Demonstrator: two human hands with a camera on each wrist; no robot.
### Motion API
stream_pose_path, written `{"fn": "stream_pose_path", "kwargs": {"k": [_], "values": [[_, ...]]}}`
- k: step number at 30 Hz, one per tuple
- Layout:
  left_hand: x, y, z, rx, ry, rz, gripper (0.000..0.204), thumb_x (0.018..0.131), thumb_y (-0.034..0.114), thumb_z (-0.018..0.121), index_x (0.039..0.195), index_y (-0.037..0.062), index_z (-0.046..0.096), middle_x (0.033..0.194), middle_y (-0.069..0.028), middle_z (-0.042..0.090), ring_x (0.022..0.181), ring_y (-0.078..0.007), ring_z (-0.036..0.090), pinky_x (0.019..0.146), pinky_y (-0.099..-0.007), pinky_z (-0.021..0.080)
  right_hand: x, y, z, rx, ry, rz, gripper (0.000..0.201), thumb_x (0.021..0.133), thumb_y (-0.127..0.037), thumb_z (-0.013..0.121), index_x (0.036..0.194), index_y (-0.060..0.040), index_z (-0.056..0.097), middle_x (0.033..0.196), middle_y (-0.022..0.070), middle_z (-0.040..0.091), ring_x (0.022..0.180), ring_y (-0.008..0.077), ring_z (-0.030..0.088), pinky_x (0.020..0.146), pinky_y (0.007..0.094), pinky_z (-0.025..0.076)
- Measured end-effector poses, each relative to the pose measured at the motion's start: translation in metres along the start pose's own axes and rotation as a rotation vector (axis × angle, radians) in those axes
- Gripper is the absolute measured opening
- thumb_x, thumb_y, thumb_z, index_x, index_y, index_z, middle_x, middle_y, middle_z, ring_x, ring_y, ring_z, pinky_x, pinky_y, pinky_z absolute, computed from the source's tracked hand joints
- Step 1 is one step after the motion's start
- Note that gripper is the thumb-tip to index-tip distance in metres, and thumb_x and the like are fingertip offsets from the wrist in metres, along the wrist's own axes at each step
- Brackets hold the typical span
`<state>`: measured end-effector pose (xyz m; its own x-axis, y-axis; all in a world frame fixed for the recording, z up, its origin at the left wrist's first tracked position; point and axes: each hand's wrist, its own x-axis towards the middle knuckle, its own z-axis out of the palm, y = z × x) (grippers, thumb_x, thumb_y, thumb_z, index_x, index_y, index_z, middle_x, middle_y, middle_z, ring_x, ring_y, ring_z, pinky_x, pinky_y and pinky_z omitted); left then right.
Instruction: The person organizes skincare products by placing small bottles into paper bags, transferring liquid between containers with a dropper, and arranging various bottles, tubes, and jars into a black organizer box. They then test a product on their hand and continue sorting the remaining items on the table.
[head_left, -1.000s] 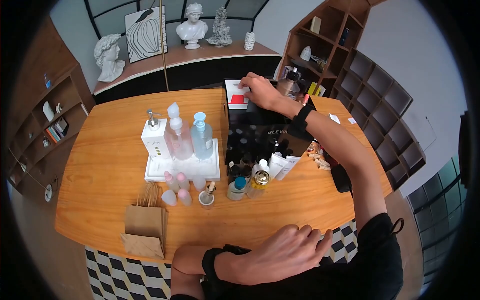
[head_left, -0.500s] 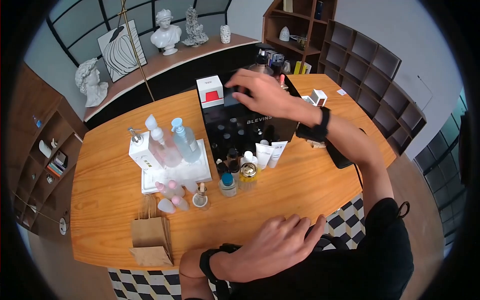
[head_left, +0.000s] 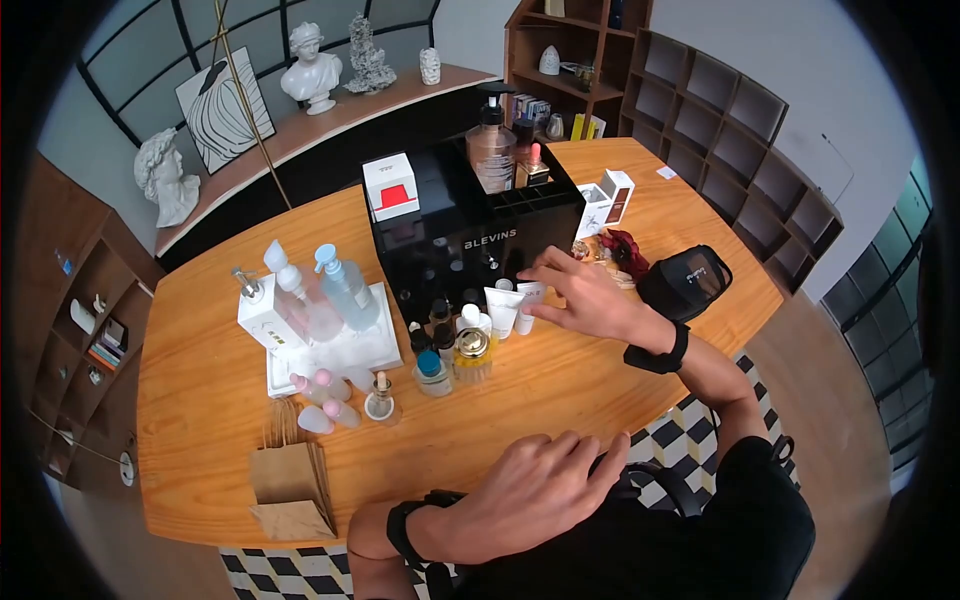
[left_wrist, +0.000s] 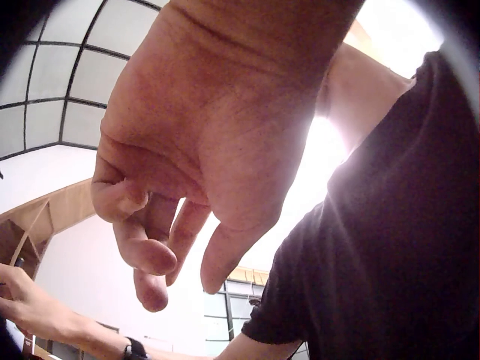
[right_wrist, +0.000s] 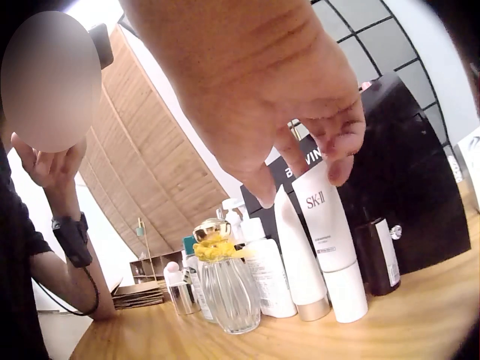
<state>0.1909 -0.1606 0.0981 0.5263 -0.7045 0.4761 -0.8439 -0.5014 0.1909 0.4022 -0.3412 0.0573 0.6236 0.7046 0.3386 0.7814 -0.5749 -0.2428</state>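
Note:
My right hand (head_left: 590, 295) hovers at the front of the black BLEVINS case (head_left: 440, 245), over two white tubes. In the right wrist view the thumb and fingers of this hand (right_wrist: 262, 97) are spread about the tops of the SK-II tube (right_wrist: 324, 217) and the plainer white tube (right_wrist: 298, 259); whether they touch cannot be told. My left hand (head_left: 520, 495) hangs above the lap with nothing in it, its fingers (left_wrist: 154, 255) loosely bent in the left wrist view. A white box with a red mark (head_left: 390, 187) rests on the case's left top.
Small bottles (head_left: 433, 375) stand left of the tubes, with a glass perfume bottle (right_wrist: 231, 296) beside them. A white tray (head_left: 385, 345) holds pump bottles. Paper bags (head_left: 285, 475) lie front left. Right of the case are small boxes (head_left: 617, 195) and a black pouch (head_left: 687, 280).
My right hand has left the white-and-red box and moved down and right to the tubes; the box stays on the case. The head view has shifted. My left hand stays above the lap.

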Motion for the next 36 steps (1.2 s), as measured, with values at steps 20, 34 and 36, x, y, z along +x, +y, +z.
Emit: {"fn": "stream_pose_path", "kwargs": {"k": [20, 34, 36], "values": [[-0.002, 0.005, 0.001, 0.029, -0.005, 0.025, 0.045, 0.097, 0.022, 0.074, 0.133, -0.0036, 0.069, 0.078, -0.003, 0.058, 0.069, -0.0149, 0.065, 0.056, -0.0302, 0.053, 0.012, -0.058, 0.017, 0.046, -0.018, -0.489, 0.041, 0.09, -0.021, 0.08, 0.125, -0.0025, 0.069, 0.113, 0.0112, 0.062, 0.075, 0.0316, 0.071, 0.061, 0.0427, 0.055], [-0.01, 0.007, 0.001, 0.046, 0.061, 0.045, 0.043, 0.095, 0.018, 0.072, 0.131, -0.0065, 0.068, 0.083, -0.0048, 0.06, 0.076, -0.0147, 0.065, 0.057, -0.0298, 0.053, 0.038, -0.072, -0.022, 0.256, 0.05, -0.378, 0.033, 0.085, -0.009, 0.081, 0.116, -0.0018, 0.074, 0.109, 0.0117, 0.072, 0.075, 0.0278, 0.073, 0.065, 0.037, 0.061], [-0.01, 0.007, 0.004, 0.035, 0.061, 0.056, 0.043, 0.096, 0.018, 0.071, 0.131, -0.007, 0.068, 0.084, -0.0058, 0.06, 0.077, -0.0149, 0.065, 0.058, -0.0299, 0.054, 0.056, -0.081, -0.058, 0.274, 0.14, -0.282, 0.031, 0.085, -0.011, 0.082, 0.113, -0.0007, 0.076, 0.103, 0.0122, 0.075, 0.072, 0.0222, 0.073, 0.062, 0.0326, 0.06]]}}
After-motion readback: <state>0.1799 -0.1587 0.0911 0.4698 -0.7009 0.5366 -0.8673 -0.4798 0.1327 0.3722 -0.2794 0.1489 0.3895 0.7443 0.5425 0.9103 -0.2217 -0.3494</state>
